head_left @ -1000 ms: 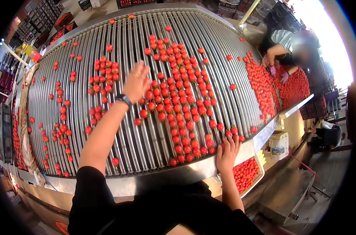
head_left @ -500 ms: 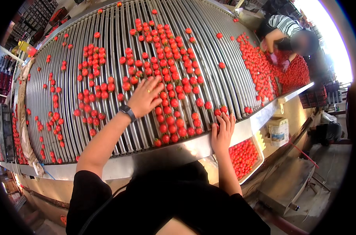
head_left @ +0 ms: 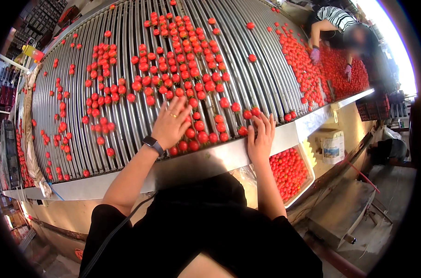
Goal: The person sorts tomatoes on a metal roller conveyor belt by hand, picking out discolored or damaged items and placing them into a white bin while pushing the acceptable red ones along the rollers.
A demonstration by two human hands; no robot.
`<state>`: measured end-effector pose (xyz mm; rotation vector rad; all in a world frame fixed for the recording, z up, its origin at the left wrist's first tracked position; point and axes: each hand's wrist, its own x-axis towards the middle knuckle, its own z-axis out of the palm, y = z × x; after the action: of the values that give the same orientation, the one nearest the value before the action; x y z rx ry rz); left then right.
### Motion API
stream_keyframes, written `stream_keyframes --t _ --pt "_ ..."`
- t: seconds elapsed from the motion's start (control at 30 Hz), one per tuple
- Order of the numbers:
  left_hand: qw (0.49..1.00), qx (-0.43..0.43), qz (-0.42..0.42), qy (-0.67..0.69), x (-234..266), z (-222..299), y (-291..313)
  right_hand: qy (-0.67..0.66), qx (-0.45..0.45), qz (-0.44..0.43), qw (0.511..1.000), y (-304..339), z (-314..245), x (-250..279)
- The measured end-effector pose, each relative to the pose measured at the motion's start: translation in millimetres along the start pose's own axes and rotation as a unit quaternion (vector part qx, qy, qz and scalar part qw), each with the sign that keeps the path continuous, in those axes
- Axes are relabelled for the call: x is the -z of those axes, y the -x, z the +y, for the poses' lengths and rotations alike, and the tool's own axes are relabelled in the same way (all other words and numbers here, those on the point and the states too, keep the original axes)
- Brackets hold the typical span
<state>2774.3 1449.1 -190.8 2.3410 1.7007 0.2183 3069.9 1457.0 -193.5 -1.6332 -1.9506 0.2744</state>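
Step in hand, as I read it: sorting small red tomatoes (head_left: 199, 125) on a roller conveyor (head_left: 247, 69); left hand (head_left: 171, 123) lies flat, fingers spread wide, palm down on the rollers at lower centre of the frame, touching the nearest fruit; nothing gripped; wristwatch (head_left: 152, 144) on that wrist; right hand (head_left: 260, 139) rests open on the steel front rail (head_left: 206, 162), right of centre, fingertips just reaching two tomatoes at the roller edge; also holding nothing.

Tomatoes: dense band from top centre down to the left hand, thinner scatter at left, a second stream along the right edge of the rollers; more collected in a white crate (head_left: 291, 173) below the rail, lower right.

Next move, judged: a pinch on a single fruit, so the spread fingers need to close narrow; fruit sits loose between rollers and looks prone to rolling, so approach from above, light squeeze.

Surface: curved bed of parallel grey metal rollers, fisheye bends it; gaps between rollers; shiny sheet-metal rail along the near edge; no desk, the conveyor carries everything.

Room: industrial shed; racks and crates at upper left; a second person (head_left: 340, 28) in a striped top at upper right, gloved hands in a heap of tomatoes; white canister (head_left: 333, 147) and concrete floor at right; strong daylight at far upper right.
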Motion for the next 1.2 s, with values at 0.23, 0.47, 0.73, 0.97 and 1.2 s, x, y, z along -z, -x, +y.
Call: stream_keyframes --t 0.23,0.47,0.73,0.97,1.2 --pt "0.992 -0.091 0.013 0.088 9 31 4 -0.009 0.001 0.019 1.000 -1 17 0" --pt "0.999 -0.011 0.034 -0.002 -2 30 -6 -0.011 -0.002 0.015 1.000 -4 26 1" --pt "0.999 -0.018 0.033 -0.012 -2 21 -54 -0.006 -0.014 0.003 1.000 -9 33 5" --pt "0.996 0.053 0.016 -0.072 -7 -33 -99 -0.001 -0.032 -0.024 0.999 -12 40 8" --pt "0.996 0.044 0.054 -0.049 11 -67 -155 0.009 -0.027 -0.034 0.999 -16 50 8"
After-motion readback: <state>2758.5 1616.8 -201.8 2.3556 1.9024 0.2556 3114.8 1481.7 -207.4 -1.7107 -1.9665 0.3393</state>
